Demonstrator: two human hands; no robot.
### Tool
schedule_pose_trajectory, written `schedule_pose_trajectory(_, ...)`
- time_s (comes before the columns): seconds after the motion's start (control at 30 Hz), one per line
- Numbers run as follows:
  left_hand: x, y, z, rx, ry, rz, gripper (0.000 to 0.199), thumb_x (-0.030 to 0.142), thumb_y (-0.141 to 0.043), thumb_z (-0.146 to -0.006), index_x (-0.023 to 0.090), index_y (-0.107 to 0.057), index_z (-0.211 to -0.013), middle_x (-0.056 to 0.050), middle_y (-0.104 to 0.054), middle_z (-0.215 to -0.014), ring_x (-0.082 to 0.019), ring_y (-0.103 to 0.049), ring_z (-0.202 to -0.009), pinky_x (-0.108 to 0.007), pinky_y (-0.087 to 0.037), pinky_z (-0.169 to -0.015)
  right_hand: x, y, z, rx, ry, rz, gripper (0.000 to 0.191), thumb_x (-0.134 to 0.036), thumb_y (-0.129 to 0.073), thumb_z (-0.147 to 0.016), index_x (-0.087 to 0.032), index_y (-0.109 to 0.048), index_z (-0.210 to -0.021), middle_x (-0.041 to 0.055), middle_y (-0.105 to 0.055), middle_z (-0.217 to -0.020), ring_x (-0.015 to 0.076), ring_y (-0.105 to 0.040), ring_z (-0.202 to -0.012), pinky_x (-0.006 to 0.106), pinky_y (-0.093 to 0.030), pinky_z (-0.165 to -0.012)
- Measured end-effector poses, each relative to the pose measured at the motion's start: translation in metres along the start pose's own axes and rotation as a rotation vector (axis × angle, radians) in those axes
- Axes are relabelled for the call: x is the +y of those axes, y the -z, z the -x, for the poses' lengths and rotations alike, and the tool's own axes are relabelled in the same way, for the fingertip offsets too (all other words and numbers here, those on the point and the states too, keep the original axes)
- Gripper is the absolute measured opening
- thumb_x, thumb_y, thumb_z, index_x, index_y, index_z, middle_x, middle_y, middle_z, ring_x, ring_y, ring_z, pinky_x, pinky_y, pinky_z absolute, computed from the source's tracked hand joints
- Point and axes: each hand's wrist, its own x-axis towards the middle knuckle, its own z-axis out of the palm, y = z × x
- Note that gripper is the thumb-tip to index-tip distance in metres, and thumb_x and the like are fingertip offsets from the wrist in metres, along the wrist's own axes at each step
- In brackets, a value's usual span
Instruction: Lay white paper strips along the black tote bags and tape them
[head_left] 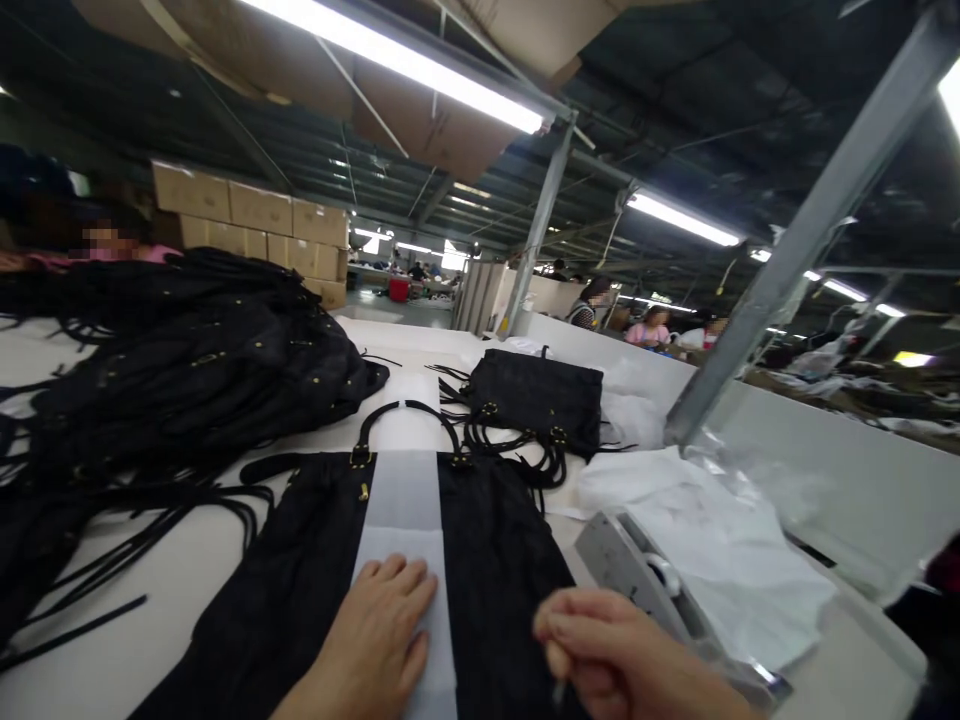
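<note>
A black fabric bag [495, 560] with gold hardware lies flat on the white table [187, 570] in front of me. A white paper strip [405, 510] runs down its middle. My left hand [375, 640] presses flat on that strip, fingers together. My right hand [615, 650] hovers over the bag's right side, fingers curled, pinching something small and dark that I cannot make out. The bag's black handle [409, 412] arches at its far end.
A big heap of black bags [187, 370] fills the left. A smaller stack [540, 395] sits behind. A grey tape dispenser [645, 580] and white wrapping [720, 540] lie right. A metal post [787, 250] slants up. Other people work in the background.
</note>
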Motion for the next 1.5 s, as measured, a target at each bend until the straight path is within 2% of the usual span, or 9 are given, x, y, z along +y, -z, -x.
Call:
schedule_pose_trajectory(0.13,-0.008,-0.005,0.002,0.012,-0.020,0.044,0.043,0.025,-0.049,-0.087,0.020,-0.058,-0.129,-0.009,-0.057,-0.134,-0.030,-0.048,-0.121,-0.052,-0.036,-0.108,-0.018,-0.056,-0.086,-0.044,0.000,-0.093,0.041,-0.036,-0.082,-0.053,-0.013,-0.065,-0.083,0.0015,-0.061,-0.076,0.0018,-0.030,-0.050,0.018,-0.009,-0.043)
schedule_pose_trajectory(0.33,-0.012,-0.009,-0.007,-0.072,-0.031,0.012,0.044,0.031,-0.052,-0.085,0.016,-0.059,-0.126,-0.013,-0.057,-0.132,-0.033,-0.049,-0.117,-0.051,-0.041,-0.102,-0.005,-0.059,-0.163,0.149,0.102,0.105,0.029,-0.034,-0.068,-0.062,-0.013,-0.064,-0.081,0.0044,-0.065,-0.077,0.0037,-0.032,-0.049,0.019,-0.009,-0.042)
schedule_pose_trajectory(0.53,-0.018,-0.019,-0.012,-0.099,-0.053,-0.041,0.050,0.037,-0.052,-0.086,0.015,-0.058,-0.130,-0.013,-0.039,-0.153,-0.037,-0.046,-0.125,-0.053,-0.039,-0.105,0.000,-0.054,-0.168,0.109,0.162,0.210,0.037,-0.048,-0.067,-0.061,-0.015,-0.062,-0.080,0.0030,-0.066,-0.080,0.0048,-0.033,-0.050,0.020,-0.011,-0.042)
schedule_pose_trajectory(0.7,-0.019,-0.022,-0.016,-0.103,-0.069,-0.011,0.051,0.034,-0.054,-0.082,0.013,-0.057,-0.129,-0.012,-0.044,-0.151,-0.036,-0.044,-0.125,-0.054,-0.036,-0.107,0.007,-0.051,-0.175,0.106,0.190,0.278,0.036,-0.050,-0.066,-0.064,-0.018,-0.060,-0.080,0.0008,-0.065,-0.076,0.0065,-0.033,-0.049,0.022,-0.014,-0.042)
schedule_pose_trajectory(0.77,-0.018,-0.021,-0.017,-0.092,-0.059,-0.016,0.051,0.033,-0.054,-0.082,0.013,-0.058,-0.128,-0.012,-0.045,-0.150,-0.036,-0.044,-0.125,-0.054,-0.035,-0.106,0.011,-0.050,-0.180,0.110,0.312,0.328,0.030,-0.046,-0.065,-0.068,-0.018,-0.061,-0.076,-0.0007,-0.063,-0.070,0.0086,-0.039,-0.052,0.022,-0.025,-0.046)
schedule_pose_trajectory(0.93,-0.018,-0.020,-0.017,-0.112,-0.056,-0.003,0.049,0.035,-0.054,-0.082,0.011,-0.059,-0.125,-0.013,-0.046,-0.148,-0.037,-0.046,-0.122,-0.054,-0.037,-0.104,0.020,-0.047,-0.190,0.265,0.654,0.592,0.019,-0.036,-0.058,-0.078,-0.019,-0.066,-0.072,0.0007,-0.060,-0.072,0.0150,-0.052,-0.065,0.028,-0.041,-0.063)
schedule_pose_trajectory(1.17,-0.024,-0.030,-0.017,-0.079,-0.088,-0.018,0.055,0.037,-0.052,-0.085,0.011,-0.054,-0.133,-0.013,-0.043,-0.151,-0.038,-0.044,-0.125,-0.056,-0.035,-0.106,0.017,-0.043,-0.212,0.419,0.721,0.775,0.016,-0.027,-0.061,-0.077,-0.023,-0.049,-0.068,-0.0017,-0.052,-0.067,0.0167,-0.051,-0.067,0.030,-0.041,-0.068)
schedule_pose_trajectory(1.33,-0.021,-0.027,-0.016,-0.079,-0.091,-0.025,0.056,0.038,-0.052,-0.084,0.010,-0.054,-0.132,-0.013,-0.045,-0.149,-0.038,-0.044,-0.124,-0.056,-0.037,-0.104,0.012,-0.031,-0.220,0.236,0.494,0.619,0.022,-0.045,-0.050,-0.084,-0.023,-0.046,-0.079,-0.0034,-0.049,-0.063,0.0162,-0.050,-0.058,0.028,-0.041,-0.053)
schedule_pose_trajectory(1.5,-0.018,-0.023,-0.014,-0.039,-0.084,-0.027,0.049,0.033,-0.052,-0.082,0.012,-0.057,-0.126,-0.014,-0.047,-0.147,-0.036,-0.046,-0.119,-0.054,-0.038,-0.101,0.012,-0.020,-0.214,0.035,0.486,0.546,0.057,-0.031,-0.081,-0.055,-0.022,-0.047,-0.099,-0.0055,-0.052,-0.081,0.0101,-0.049,-0.061,0.023,-0.042,-0.053)
